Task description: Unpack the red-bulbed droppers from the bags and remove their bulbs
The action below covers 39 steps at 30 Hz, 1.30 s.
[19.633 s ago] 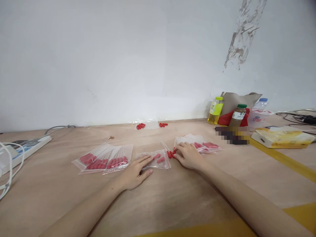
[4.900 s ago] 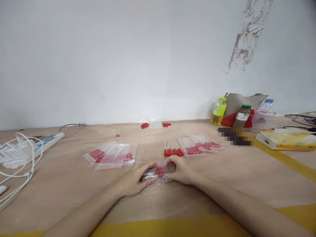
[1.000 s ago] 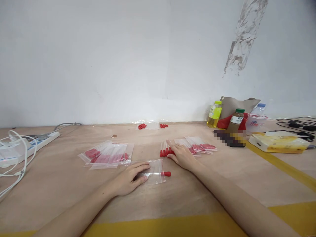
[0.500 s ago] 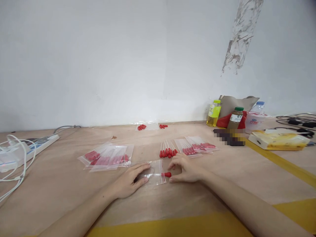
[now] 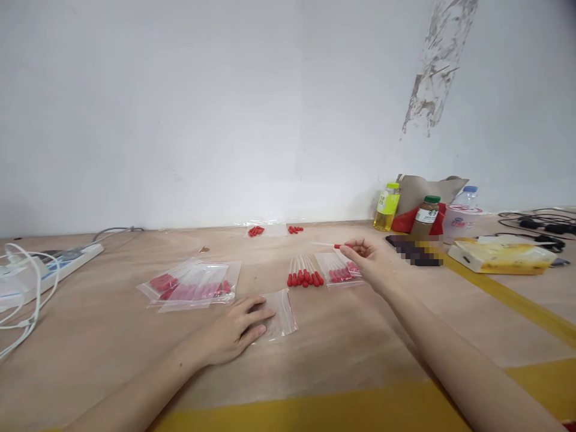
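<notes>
Left hand (image 5: 240,330) rests with fingers spread on a flat bag (image 5: 283,317), near centre. Right hand (image 5: 355,251) is pinched on the red end of a dropper (image 5: 337,246), by the right packs (image 5: 338,273), its stem pointing left. Loose droppers (image 5: 306,278) lie fanned beyond the bag, red ends near. Left packs (image 5: 198,290) overlap.

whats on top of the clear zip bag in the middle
The left hand rests on the left part of the clear zip bag; whatever lies beneath the hand is covered.
</notes>
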### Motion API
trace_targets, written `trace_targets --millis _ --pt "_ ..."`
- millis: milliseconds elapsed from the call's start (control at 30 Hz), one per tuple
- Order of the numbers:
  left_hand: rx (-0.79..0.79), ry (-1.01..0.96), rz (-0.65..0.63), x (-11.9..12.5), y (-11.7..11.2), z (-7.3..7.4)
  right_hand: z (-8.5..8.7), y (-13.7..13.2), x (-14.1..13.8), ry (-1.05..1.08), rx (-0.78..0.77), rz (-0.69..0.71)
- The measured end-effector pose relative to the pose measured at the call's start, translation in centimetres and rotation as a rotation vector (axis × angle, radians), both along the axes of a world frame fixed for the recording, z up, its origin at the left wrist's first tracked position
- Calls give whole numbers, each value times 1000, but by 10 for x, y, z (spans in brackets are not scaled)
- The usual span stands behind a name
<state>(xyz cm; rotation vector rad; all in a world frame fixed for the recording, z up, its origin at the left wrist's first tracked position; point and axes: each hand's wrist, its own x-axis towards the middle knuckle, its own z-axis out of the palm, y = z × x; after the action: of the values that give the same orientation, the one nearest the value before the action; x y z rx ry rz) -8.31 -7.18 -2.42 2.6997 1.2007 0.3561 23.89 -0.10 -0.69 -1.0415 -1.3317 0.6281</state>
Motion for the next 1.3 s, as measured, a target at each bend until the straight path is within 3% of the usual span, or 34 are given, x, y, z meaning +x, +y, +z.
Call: trace_targets --millis 100,233,400,533,667,800,900,1000,1100,1233,1300 --pt "20 -20 38 6 -5 5 -14 2 -13 -159 71 -171" --pt "69 -144 160 11 1 1 -28 -2 -35 -469 82 -237" --pt "56 -249 292 8 21 -10 -33 -5 -48 -726 34 -258" --pt "-15 -284 376 5 29 -10 -33 -5 -47 -795 38 -183" --pt "-116 -221 416 5 24 -6 -34 -6 -44 -796 17 -207" --pt "-91 -242 358 6 14 -6 -35 -12 -42 -791 12 -188" --pt "-48 -361 353 -4 20 -3 -35 -16 -43 -798 27 -173" --pt "150 -443 593 -29 41 7 -35 -18 -46 -809 50 -175" --pt "310 -334 943 -63 66 16 -36 -18 -48 -818 57 -178" --pt "300 -80 1059 -99 81 16 -36 -17 -50 -830 59 -181" --pt "389 5 1109 -105 79 16 -36 -17 -49 -825 71 -198"
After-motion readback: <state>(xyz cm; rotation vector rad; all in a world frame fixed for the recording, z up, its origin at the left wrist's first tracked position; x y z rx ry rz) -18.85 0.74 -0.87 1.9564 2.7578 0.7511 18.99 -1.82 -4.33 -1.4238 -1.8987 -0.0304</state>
